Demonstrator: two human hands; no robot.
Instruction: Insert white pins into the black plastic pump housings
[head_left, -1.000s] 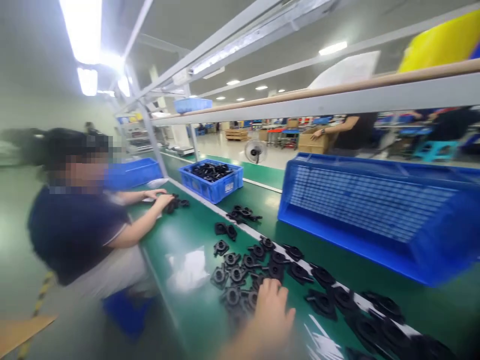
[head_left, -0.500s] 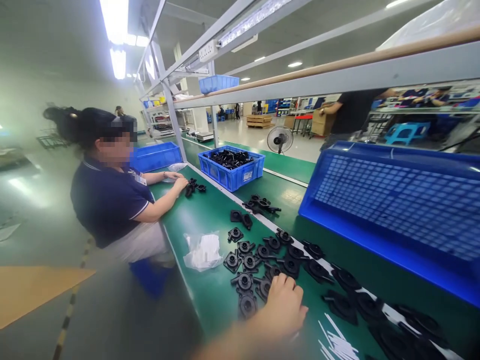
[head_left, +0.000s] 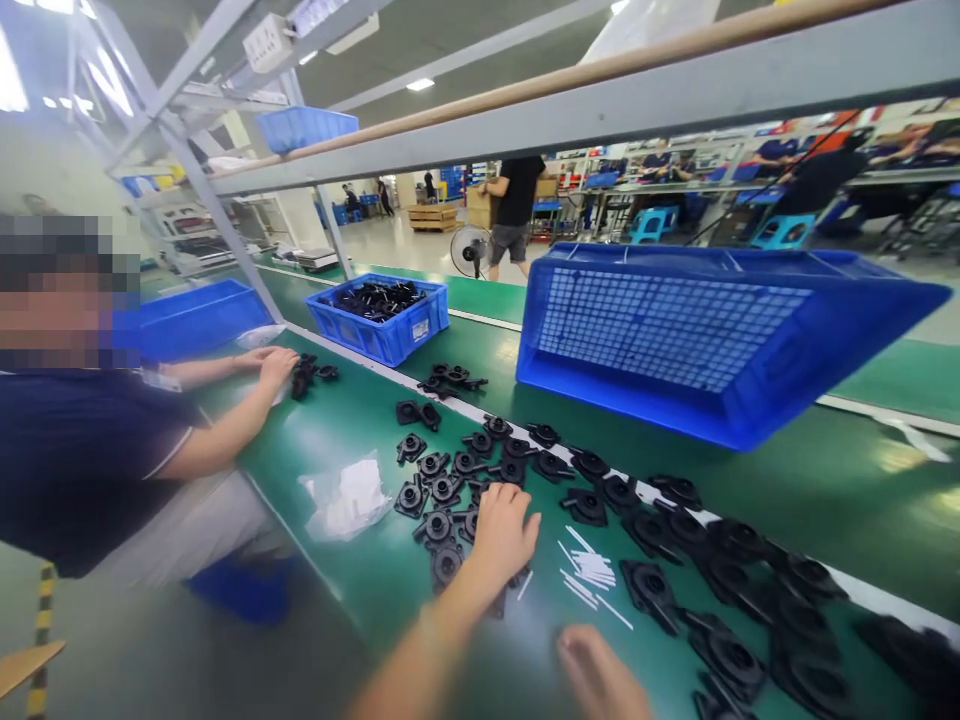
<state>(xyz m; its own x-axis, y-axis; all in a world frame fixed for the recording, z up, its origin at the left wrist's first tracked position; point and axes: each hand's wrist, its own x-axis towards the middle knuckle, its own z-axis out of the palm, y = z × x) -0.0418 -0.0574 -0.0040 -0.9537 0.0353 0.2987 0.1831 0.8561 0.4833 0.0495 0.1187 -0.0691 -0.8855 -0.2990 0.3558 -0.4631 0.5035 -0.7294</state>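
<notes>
My left hand point(head_left: 501, 534) rests palm down on a cluster of small black round plastic parts point(head_left: 442, 492) lying on the green bench point(head_left: 375, 585); its fingers curl over the parts, and I cannot see whether it grips one. My right hand point(head_left: 600, 678) comes in at the bottom edge, blurred, just short of a small heap of thin white sticks point(head_left: 589, 573). More black parts point(head_left: 720, 590) run in a row to the right along a white strip.
A co-worker in a dark shirt point(head_left: 82, 450) sits at the left, hands on black parts point(head_left: 307, 377). A tilted blue crate point(head_left: 697, 335) stands behind the row. A smaller blue bin of black parts point(head_left: 379, 315) is farther back. A clear plastic bag point(head_left: 346, 498) lies on the bench.
The view has swung to the right and down. My left hand stays on the black parts. My right hand and the white sticks have come into view.
</notes>
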